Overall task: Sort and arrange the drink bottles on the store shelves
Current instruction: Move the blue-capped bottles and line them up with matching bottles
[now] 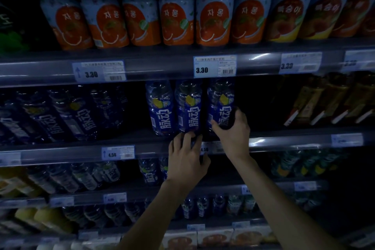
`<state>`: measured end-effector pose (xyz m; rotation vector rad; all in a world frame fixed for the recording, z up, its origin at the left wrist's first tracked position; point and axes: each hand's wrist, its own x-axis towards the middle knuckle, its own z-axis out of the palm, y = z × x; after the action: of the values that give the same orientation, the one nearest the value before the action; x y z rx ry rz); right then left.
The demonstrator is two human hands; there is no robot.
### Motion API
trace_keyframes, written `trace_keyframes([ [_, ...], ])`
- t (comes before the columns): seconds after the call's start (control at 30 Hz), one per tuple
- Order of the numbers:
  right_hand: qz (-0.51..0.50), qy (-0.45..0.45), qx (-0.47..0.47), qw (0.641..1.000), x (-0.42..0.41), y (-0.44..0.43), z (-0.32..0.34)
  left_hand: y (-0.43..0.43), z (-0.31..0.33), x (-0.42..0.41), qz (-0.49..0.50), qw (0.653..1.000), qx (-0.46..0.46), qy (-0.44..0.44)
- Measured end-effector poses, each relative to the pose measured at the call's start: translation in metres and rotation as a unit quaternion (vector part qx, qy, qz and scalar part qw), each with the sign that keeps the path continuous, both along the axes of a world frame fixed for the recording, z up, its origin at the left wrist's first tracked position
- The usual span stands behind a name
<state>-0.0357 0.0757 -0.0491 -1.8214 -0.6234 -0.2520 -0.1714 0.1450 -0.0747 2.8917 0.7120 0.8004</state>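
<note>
Hands: right hand (231, 128) grips right blue bottle (221, 105); left hand (187, 155) fingers middle bottle (188, 107) base.

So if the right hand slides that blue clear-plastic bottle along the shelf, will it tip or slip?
The blue clear-plastic bottle stands tall and narrow, so a push near its top would probably tip it. The right hand grips low, which should keep it steadier. It looks full, so likely heavy for its size. Its glossy label may be a little slippery.
</note>
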Motion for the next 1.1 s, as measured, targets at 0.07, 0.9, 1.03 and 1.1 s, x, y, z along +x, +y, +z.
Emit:
trace_keyframes([
  [0.07, -0.001, -0.003, -0.004, 1.000, 0.001, 0.000, -0.001, 0.000, 0.000, -0.001, 0.000, 1.000, 0.004, -0.001],
  [0.9, 0.025, 0.012, 0.009, 1.000, -0.005, 0.004, -0.004, -0.003, 0.008, -0.002, -0.004, 0.999, -0.039, 0.011],
  [1.03, 0.028, 0.021, 0.013, 0.999, -0.008, 0.003, -0.002, 0.000, 0.012, -0.004, -0.009, 0.997, -0.071, -0.001],
  [1.1, 0.028, 0.025, 0.014, 0.999, -0.010, 0.001, -0.001, 0.001, 0.015, -0.006, -0.016, 0.994, -0.104, 0.002],
])
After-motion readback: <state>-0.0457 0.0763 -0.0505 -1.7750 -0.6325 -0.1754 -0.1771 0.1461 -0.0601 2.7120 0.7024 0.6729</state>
